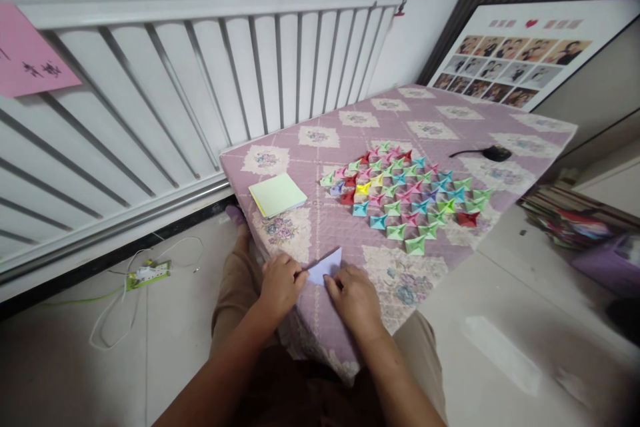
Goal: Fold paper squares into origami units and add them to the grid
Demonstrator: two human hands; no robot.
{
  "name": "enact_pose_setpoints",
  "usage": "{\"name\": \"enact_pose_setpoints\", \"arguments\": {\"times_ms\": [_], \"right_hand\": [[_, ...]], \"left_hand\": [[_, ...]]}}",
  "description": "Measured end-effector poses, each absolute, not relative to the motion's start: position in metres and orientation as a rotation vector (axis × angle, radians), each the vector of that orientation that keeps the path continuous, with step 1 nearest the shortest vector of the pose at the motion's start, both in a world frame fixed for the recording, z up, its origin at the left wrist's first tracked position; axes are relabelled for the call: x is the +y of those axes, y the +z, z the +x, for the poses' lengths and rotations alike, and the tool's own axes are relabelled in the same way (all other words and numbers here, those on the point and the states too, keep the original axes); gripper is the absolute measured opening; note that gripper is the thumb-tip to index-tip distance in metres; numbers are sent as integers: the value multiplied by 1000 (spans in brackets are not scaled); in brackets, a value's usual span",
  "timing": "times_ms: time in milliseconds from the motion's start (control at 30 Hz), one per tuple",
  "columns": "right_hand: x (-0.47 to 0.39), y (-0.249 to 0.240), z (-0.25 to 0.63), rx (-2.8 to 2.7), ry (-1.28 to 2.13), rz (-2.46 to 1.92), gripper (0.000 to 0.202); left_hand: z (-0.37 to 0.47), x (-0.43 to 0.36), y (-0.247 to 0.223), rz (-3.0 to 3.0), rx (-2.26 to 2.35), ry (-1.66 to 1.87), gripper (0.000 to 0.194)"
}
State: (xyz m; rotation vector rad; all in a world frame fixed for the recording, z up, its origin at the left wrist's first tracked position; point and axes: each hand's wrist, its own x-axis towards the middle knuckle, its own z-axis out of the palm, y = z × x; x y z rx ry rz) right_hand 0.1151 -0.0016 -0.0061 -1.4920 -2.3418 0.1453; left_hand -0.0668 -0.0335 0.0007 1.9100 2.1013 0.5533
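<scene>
A small pale purple sheet of paper (326, 268), folded with one corner pointing up to the right, lies at the near end of the table between my hands. My left hand (281, 283) pinches its left corner between thumb and curled fingers. On the other side, my right hand (356, 299) presses the lower right part with the thumb, its fingers bent over the right edge. Beyond my left hand sits a stack of light green and yellow paper squares (278, 195). Several rows of folded paper pieces (393, 208) in many colours cover the table ahead to the right.
A purple flowered cloth (345, 140) covers the table. Near its right edge lies a dark object with a thin handle (496, 153). A white radiator (280, 67) runs along the left. On the floor are a power strip (149, 275) with cables and stacked papers (565, 217).
</scene>
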Motion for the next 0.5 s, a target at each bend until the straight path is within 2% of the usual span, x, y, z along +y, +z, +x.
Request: {"name": "enact_pose_setpoints", "arguments": {"times_ms": [500], "right_hand": [[-1,-6,111,-2337,83,-1560,26]], "left_hand": [[-67,-24,8,1882,2155,276,20]]}}
